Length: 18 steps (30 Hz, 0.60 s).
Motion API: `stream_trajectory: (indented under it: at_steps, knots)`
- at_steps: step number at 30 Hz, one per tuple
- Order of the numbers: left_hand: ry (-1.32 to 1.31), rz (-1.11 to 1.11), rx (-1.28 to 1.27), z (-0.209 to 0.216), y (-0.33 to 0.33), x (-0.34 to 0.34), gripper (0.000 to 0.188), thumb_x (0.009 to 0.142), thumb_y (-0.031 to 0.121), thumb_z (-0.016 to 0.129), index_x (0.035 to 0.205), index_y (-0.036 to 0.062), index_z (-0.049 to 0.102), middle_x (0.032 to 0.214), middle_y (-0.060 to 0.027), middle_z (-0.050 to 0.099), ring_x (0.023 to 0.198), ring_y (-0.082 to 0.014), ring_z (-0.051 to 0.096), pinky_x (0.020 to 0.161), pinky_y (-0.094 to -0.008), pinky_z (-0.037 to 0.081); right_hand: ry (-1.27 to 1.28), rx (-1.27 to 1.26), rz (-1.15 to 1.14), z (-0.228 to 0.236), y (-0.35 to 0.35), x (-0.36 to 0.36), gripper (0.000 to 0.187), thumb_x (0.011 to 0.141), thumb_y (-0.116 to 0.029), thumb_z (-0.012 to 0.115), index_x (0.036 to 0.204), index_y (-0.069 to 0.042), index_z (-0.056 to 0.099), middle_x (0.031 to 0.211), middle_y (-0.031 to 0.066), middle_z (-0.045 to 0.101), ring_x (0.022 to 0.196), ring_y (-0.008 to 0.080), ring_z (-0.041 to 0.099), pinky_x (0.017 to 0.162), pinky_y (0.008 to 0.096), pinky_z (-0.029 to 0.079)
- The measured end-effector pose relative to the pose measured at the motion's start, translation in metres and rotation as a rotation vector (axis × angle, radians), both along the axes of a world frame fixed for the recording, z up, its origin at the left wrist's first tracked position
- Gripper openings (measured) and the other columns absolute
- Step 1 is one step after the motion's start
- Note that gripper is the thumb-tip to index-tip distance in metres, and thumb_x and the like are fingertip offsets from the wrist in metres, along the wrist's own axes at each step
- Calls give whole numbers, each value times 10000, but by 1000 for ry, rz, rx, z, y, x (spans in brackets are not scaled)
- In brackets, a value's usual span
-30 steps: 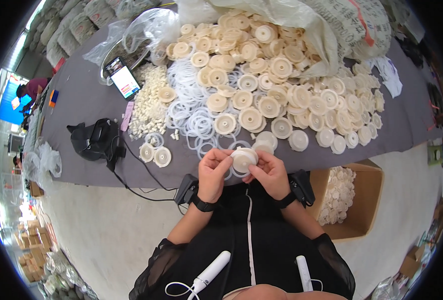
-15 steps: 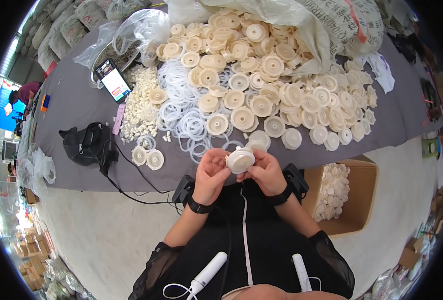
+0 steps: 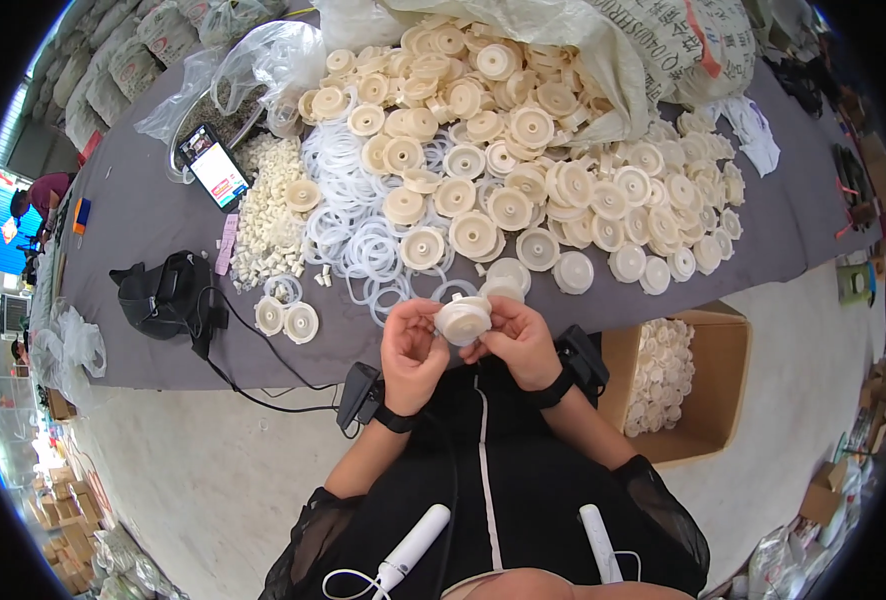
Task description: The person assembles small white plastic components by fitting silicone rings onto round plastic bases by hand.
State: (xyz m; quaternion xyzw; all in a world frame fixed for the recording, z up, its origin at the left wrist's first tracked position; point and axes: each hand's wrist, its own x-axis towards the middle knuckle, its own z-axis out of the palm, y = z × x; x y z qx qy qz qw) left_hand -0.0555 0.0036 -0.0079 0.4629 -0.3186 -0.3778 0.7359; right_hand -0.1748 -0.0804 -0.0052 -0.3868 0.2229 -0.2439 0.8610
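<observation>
Between both hands, just past the table's near edge, is a round cream plastic cap (image 3: 463, 322) with a raised centre and a small tab on top. My left hand (image 3: 410, 352) pinches its left rim with thumb and fingers. From the other side, my right hand (image 3: 523, 345) grips the rim, thumb in front. The fingers hide its underside. Closest beyond the hands lie more round cream caps (image 3: 508, 273) and a heap of translucent white rings (image 3: 373, 240). Small cream plugs (image 3: 268, 200) are piled left of the rings.
A grey-covered table (image 3: 143, 350) carries a big heap of caps (image 3: 523, 125), spilling from a woven sack (image 3: 653, 45). At left are a phone (image 3: 213, 170), a black strapped device (image 3: 168, 295) with a cable, and two caps (image 3: 301, 323). A cardboard box (image 3: 708, 390) holding white parts stands right.
The cap and both hands remain together, with the cap slightly turned between the fingers. The whole view has shifted a little, so the table's things appear slightly farther left.
</observation>
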Motion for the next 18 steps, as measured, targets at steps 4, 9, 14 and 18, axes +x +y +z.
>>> stream_trajectory:
  at_steps: [4, 9, 14, 18]
  knots:
    - [205, 3, -17, -2, -5, 4, 397, 685, -102, 462, 1057, 23, 399, 911, -66, 510, 851, -147, 506, 766, -258, 399, 19, -121, 4, 3, 0, -1, 243, 782, 19, 465, 1025, 29, 464, 853, 98, 570, 649, 149, 577, 573, 241, 475]
    - [492, -70, -37, 3, -4, 0, 271, 719, 10, 507, 987, 28, 474, 908, -80, 536, 854, -165, 520, 783, -289, 404, -28, -76, -20, -3, 0, -1, 214, 782, 8, 467, 995, 15, 477, 837, 65, 562, 610, 105, 533, 553, 215, 441]
    - [441, -141, 3, 8, -1, 2, 129, 773, 42, 505, 899, 16, 505, 877, -77, 560, 805, -136, 528, 753, -264, 403, -24, -88, 40, -3, 1, -1, 169, 782, -10, 458, 946, 7, 497, 800, 31, 542, 597, 72, 503, 550, 191, 424]
    - [450, -52, 107, 12, -3, -2, 110, 778, 143, 545, 783, 41, 505, 759, -37, 535, 696, -113, 507, 662, -238, 397, -30, -32, 73, -6, 1, -2, 163, 792, -55, 490, 941, 3, 521, 757, 16, 541, 570, 55, 491, 532, 180, 418]
